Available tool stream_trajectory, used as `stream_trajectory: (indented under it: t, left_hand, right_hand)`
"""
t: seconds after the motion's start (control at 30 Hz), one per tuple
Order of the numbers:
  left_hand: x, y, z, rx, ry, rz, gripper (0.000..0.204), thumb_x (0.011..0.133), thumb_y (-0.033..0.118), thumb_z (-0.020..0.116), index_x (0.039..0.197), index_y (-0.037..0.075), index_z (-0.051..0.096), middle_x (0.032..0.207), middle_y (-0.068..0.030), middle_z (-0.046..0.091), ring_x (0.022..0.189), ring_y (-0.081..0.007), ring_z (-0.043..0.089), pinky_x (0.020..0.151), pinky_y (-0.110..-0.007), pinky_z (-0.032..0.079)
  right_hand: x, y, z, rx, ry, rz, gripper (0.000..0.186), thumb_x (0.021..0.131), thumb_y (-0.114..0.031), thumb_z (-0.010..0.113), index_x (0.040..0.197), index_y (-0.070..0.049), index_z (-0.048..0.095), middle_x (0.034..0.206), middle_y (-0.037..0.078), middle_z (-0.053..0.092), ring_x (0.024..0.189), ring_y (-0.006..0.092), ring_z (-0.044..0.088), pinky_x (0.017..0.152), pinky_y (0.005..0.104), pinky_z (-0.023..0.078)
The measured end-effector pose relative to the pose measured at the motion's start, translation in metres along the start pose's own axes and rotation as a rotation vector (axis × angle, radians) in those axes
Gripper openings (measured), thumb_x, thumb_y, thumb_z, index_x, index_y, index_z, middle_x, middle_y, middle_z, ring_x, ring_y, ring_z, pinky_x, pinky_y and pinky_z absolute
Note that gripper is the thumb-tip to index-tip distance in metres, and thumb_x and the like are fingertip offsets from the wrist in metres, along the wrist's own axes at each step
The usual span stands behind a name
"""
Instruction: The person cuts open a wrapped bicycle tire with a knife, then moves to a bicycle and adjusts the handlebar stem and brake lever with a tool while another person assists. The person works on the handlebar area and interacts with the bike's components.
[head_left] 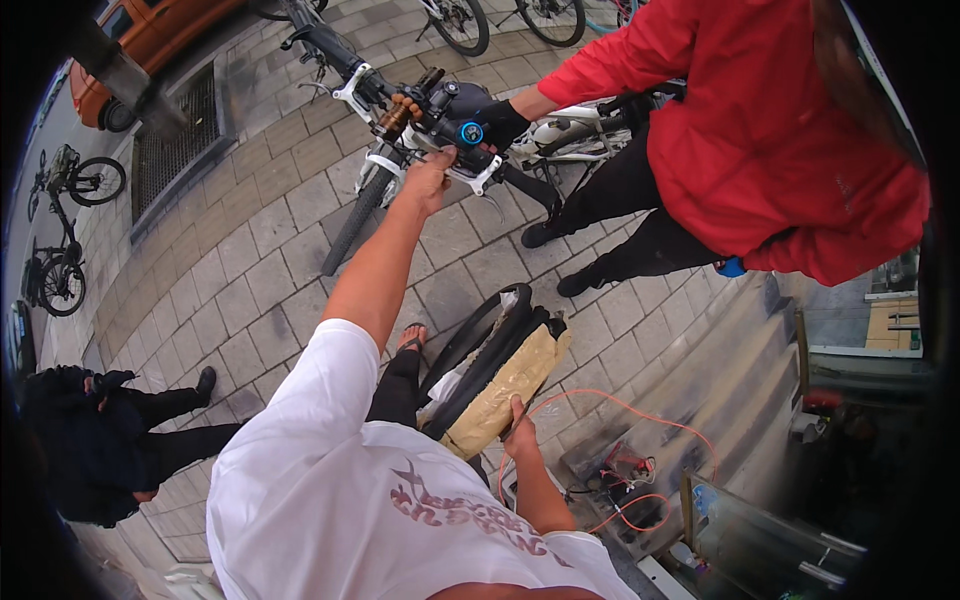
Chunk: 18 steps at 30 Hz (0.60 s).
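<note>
- Left fingers (440,158) at the front of a bicycle (358,222), just beside a white brake lever (482,178); clenched or merely touching, cannot tell.
- Right fingers (517,405) grasp the near side of a brown-wrapped bundle (512,376); black tyre-like loops (509,312) run along its far side.
- Bundle probably bulky, moderately light, springy; wrapping may crease or slip. Best hold: around the middle, loops included.
- Dark red lettering (445,508) on the white shirt (290,450), below-left of right fingers. Wrapping: none legible.
</note>
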<state>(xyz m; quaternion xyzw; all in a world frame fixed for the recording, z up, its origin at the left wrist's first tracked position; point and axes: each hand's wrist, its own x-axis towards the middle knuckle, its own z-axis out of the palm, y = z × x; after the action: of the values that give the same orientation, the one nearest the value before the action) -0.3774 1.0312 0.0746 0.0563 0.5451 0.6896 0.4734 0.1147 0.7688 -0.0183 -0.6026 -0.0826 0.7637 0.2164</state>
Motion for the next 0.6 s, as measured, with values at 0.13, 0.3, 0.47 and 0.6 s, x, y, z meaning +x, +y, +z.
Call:
stream_trajectory:
  t: [0.13,0.3,0.47,0.6]
  left_hand:
    - [-0.010,0.007,0.007,-0.059,-0.006,-0.090,0.022,0.094,0.035,0.078,0.105,0.017,0.071,0.093,0.0056,0.069,0.071,-0.0122,0.055,0.062,-0.030,0.041]
    - [-0.011,0.009,0.018,0.032,0.154,-0.131,0.025,0.093,0.036,0.079,0.102,0.015,0.071,0.092,0.0033,0.073,0.072,-0.0133,0.061,0.059,-0.030,0.040]
    - [0.000,0.004,0.009,0.102,0.110,-0.055,0.021,0.092,0.034,0.080,0.095,0.016,0.072,0.092,0.0043,0.072,0.070,-0.0109,0.056,0.059,-0.028,0.036]
    - [0.005,-0.007,-0.002,0.039,0.007,0.051,0.022,0.092,0.036,0.080,0.099,0.017,0.071,0.096,0.0044,0.071,0.069,-0.0110,0.053,0.061,-0.029,0.037]
  right_hand:
    - [0.000,-0.001,0.000,-0.024,0.005,0.013,0.070,0.099,-0.047,0.069,0.149,-0.003,0.047,0.143,0.011,0.058,0.128,0.0276,0.059,0.111,0.0419,0.047]
    - [0.003,0.000,-0.002,-0.032,0.011,0.015,0.071,0.099,-0.047,0.069,0.150,-0.002,0.047,0.143,0.011,0.058,0.128,0.0281,0.059,0.112,0.0420,0.047]
    - [0.004,0.003,-0.005,-0.015,-0.025,0.017,0.070,0.100,-0.046,0.068,0.149,-0.002,0.046,0.143,0.012,0.058,0.129,0.0281,0.059,0.112,0.0422,0.047]
    - [-0.001,0.000,0.001,-0.021,-0.027,0.019,0.071,0.100,-0.047,0.068,0.150,-0.001,0.046,0.144,0.012,0.058,0.130,0.0287,0.058,0.112,0.0428,0.046]
